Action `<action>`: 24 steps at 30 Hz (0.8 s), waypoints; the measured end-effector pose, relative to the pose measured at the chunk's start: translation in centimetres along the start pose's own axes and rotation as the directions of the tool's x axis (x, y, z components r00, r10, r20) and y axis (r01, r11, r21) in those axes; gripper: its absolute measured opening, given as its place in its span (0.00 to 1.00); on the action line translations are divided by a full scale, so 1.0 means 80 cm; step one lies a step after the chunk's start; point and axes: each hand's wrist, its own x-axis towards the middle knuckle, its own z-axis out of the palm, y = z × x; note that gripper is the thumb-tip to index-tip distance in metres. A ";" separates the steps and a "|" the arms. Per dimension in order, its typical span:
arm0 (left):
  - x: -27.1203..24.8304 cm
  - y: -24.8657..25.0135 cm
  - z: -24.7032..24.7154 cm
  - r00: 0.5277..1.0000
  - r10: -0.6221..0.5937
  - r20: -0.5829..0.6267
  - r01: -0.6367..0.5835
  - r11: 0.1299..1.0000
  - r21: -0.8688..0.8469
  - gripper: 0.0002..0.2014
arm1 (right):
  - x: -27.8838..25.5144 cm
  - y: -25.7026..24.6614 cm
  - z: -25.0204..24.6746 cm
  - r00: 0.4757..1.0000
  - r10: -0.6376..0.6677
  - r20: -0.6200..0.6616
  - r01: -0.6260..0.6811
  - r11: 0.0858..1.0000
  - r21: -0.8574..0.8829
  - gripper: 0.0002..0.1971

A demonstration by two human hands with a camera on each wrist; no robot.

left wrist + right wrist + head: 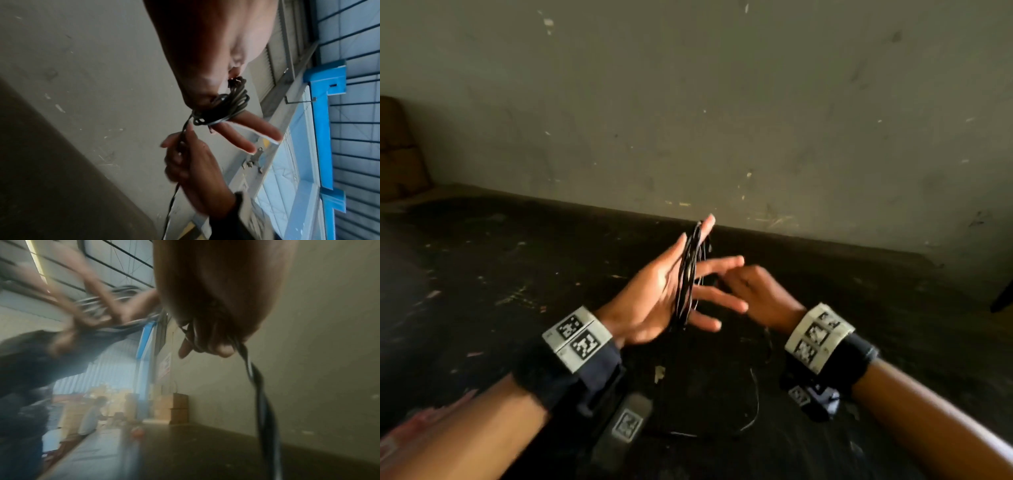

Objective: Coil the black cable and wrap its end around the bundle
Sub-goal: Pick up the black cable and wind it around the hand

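Left hand grip is open, fingers straight and spread, palm up, with the black cable looped in several turns around its fingers. Right hand grip is curled on the cable's loose run just beside the coil. Remaining slack trails down onto the dark surface between the wrists.
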 end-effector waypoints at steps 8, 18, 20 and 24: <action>0.060 0.011 -0.031 0.950 0.148 -0.276 -0.124 0.987 0.103 0.22 | -0.033 -0.038 0.062 0.979 0.026 0.201 -0.016 0.999 -0.052 0.10; 0.037 -0.057 -0.027 0.980 -0.076 -0.184 0.149 0.894 0.422 0.26 | -0.024 -0.101 -0.056 0.846 0.228 0.481 -0.035 0.925 -0.378 0.07; 0.033 -0.067 -0.023 0.980 -0.133 -0.147 0.187 0.868 0.460 0.29 | -0.015 -0.112 -0.078 0.827 0.248 0.504 0.019 0.884 -0.466 0.07; 0.024 -0.064 -0.004 0.973 -0.210 -0.098 0.231 0.842 0.488 0.25 | 0.003 -0.125 -0.117 0.863 0.216 0.457 0.073 0.842 -0.535 0.05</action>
